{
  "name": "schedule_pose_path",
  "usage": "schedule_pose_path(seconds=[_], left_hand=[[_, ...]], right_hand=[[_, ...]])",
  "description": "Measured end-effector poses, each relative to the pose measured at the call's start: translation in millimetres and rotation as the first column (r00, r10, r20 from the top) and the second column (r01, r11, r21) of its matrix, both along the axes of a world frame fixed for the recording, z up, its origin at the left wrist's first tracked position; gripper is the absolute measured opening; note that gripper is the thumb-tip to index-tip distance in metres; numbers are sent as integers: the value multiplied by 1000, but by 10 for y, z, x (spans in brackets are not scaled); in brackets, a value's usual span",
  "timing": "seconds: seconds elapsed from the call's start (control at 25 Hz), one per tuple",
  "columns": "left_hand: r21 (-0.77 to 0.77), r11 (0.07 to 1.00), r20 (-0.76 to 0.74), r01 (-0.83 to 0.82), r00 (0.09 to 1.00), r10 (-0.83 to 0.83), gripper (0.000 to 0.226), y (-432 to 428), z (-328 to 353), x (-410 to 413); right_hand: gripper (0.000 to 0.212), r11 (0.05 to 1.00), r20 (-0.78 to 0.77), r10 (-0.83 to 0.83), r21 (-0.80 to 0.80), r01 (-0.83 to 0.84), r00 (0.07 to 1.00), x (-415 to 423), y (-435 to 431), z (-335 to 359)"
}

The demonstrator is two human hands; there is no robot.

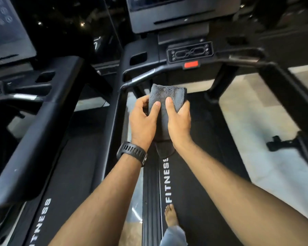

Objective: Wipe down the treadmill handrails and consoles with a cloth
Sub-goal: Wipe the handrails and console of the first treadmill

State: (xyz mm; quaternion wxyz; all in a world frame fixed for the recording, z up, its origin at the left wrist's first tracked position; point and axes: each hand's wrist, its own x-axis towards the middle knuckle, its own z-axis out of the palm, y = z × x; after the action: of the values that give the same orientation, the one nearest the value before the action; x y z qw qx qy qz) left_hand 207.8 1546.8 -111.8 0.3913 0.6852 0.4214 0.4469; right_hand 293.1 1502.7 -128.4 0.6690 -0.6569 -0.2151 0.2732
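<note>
Cloth (167, 96) gripped by 2 hands (left hand (142, 119), right hand (179, 121)); handrail (141, 77) runs crosswise just beyond, nearer the left.

The cloth (167, 96) is grey and fluffy, folded into a thick, long pad. It is held in the air between the left hand (143, 119) and the right hand (179, 119), and both thumbs press on its near face. Its lower end hangs below the wrists. Just beyond its top edge runs the black front handrail (144, 75), which joins the side handrail (116, 121) at the left. The console (181, 16) stands above them, dark and a little blurred.
</note>
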Motion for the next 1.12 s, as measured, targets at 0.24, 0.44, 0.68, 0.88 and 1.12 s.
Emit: schedule_pose_path(seconds=[0.24, 0.44, 0.68, 0.88, 1.12], left_hand=[[96, 960, -238, 265, 942, -236, 59, 843, 127, 918], [241, 874, -379, 421, 870, -315, 55, 1186, 227, 1638], [293, 815, -616, 500, 750, -239, 70, 1694, 60, 2719], [263, 804, -761, 534, 627, -168, 74, 2051, -47, 3413], [195, 819, -856, 539, 501, -126, 78, 2404, -260, 3780]], right_hand=[[41, 964, 191, -219, -107, 242, 957, 969, 498, 288], [40, 897, 262, -361, -164, 410, 895, 1766, 772, 318], [49, 834, 350, -434, -191, 517, 830, 2749, 1106, 149], [43, 818, 395, -397, -257, 514, 829, 3517, 1500, -148], [44, 761, 600, -228, -382, 525, 767, 3911, 1939, -574]])
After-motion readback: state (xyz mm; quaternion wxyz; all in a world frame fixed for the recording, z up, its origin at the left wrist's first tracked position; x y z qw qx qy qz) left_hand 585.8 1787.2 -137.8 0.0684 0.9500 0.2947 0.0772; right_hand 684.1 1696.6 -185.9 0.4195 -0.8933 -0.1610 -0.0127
